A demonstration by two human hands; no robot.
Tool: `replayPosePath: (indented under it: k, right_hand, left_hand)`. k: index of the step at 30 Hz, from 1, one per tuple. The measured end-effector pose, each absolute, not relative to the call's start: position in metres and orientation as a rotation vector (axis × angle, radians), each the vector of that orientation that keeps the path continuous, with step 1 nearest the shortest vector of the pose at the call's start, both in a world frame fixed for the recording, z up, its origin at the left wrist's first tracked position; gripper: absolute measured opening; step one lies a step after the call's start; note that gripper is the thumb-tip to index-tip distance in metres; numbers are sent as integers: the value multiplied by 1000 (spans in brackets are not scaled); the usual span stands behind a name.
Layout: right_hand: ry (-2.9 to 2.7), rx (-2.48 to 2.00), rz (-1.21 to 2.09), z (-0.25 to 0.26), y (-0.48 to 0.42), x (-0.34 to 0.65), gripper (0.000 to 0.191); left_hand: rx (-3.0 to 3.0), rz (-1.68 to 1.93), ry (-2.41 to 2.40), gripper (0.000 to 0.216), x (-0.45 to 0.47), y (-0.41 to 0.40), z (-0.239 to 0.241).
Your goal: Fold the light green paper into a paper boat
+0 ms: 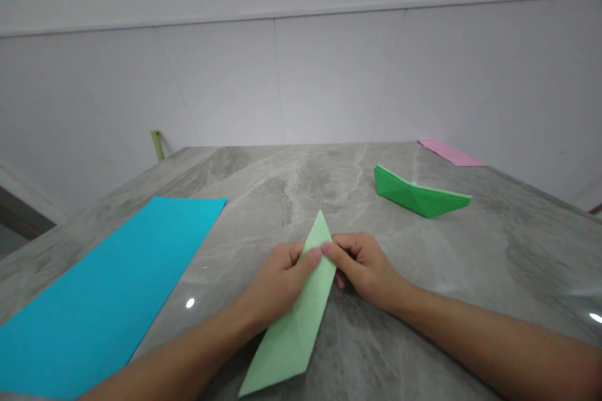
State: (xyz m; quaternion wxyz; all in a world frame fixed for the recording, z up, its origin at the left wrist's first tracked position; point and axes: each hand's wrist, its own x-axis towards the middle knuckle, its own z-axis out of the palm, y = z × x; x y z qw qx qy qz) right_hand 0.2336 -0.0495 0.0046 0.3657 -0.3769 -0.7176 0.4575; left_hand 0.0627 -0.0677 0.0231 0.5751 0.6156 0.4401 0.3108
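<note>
A folded sheet of light green paper (301, 326) with a pointed far end is between my hands, its long body slanting down toward me. My left hand (282, 279) grips its left edge, thumb on top and fingers curled beneath. From the right, my right hand (364, 266) pinches the opposite edge, its thumb lying on the paper close to the left thumb. Most of the fingertips under the paper are hidden. Beyond my right hand, a darker green folded paper boat (423, 194) rests on the table.
A large blue sheet (113, 288) lies on the left of the grey marbled table (282, 188). At the back right edge lies a pink sheet (451, 153). A pale green upright piece (157, 145) shows past the back left edge, before the white wall (329, 81).
</note>
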Motion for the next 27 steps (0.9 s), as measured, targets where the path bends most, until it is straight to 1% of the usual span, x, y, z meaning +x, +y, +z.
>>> replayPosePath:
  k: [3, 6, 11, 17, 21, 23, 27]
  right_hand:
    - [-1700, -1007, 1193, 3, -46, 233, 49]
    - [-1620, -1019, 1228, 1, -42, 232, 49]
    - [-1546, -980, 1350, 0, -38, 234, 48]
    - [-1632, -861, 1520, 1, -37, 237, 47]
    - [-1640, -894, 1474, 1, -40, 237, 50]
    - [-1606, -920, 1425, 1, -41, 236, 52]
    - [-1500, -958, 1367, 2, -42, 234, 50]
  left_hand:
    - [1219, 592, 922, 39, 60, -68, 22]
    - [1140, 566, 934, 41, 61, -68, 20]
    - [1292, 643, 1030, 44, 65, -71, 21]
    - [1449, 655, 963, 45, 65, -75, 26]
    - [1464, 681, 970, 43, 64, -74, 25]
    - [1425, 630, 961, 44, 63, -73, 24]
    - [1496, 428, 961, 57, 61, -73, 26]
